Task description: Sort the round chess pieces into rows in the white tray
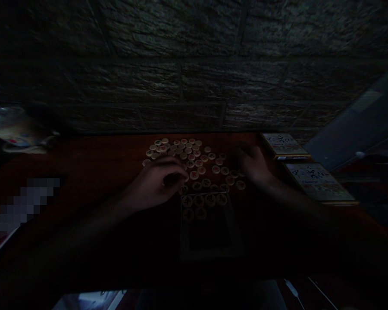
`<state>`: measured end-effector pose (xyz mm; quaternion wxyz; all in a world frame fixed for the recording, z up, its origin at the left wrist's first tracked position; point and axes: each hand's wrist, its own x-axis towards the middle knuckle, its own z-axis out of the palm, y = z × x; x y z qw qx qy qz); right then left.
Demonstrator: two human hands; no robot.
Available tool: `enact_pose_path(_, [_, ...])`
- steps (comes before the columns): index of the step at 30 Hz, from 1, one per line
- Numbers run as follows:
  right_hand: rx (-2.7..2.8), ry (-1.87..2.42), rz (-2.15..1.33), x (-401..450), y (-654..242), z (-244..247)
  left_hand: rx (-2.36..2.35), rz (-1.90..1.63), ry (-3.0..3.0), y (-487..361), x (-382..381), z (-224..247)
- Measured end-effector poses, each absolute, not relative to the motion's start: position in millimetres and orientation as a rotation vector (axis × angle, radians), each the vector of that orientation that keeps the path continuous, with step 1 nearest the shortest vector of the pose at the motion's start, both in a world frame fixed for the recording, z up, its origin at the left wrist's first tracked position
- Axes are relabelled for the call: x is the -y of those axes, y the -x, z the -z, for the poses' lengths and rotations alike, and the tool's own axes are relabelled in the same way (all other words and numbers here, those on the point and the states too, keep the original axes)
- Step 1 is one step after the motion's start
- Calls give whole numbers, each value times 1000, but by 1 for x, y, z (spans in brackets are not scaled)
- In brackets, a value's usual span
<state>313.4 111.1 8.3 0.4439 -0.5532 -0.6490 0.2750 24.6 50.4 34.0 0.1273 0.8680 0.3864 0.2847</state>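
Round Chinese chess pieces (194,174) with red or dark characters lie loosely spread on the dark reddish table, some plain side up. My left hand (158,178) is over the left part of the spread, thumb and fingertips curled together in a pinch; what they hold, if anything, is hidden. At the right edge of the pieces is my right hand (254,165), its fingers dark and blurred. Below the spread, a shallow tray (185,247) holds several dark-lettered pieces (198,200) in two rows at its far end.
Two flat boxes with dark lettering, a farther box (284,145) and a nearer box (318,183), lie at the right. A cup-like container (16,133) stands at the far left. The stone-patterned wall (181,77) rises behind the table. A white cable (292,289) shows at the bottom.
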Motion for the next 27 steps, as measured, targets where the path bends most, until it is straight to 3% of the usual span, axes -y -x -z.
enact_pose_path(6, [1946, 1241, -345, -95, -312, -31, -1023, -822, -2598, -23, -51, -34])
enact_pose_path(12, [2166, 1142, -585, -89, -310, -30, -963, -789, -2614, -24, -48, -37])
enact_pose_path(27, [2541, 885, -432, -66, -301, -36, -825, -693, -2587, -27, -39, -42])
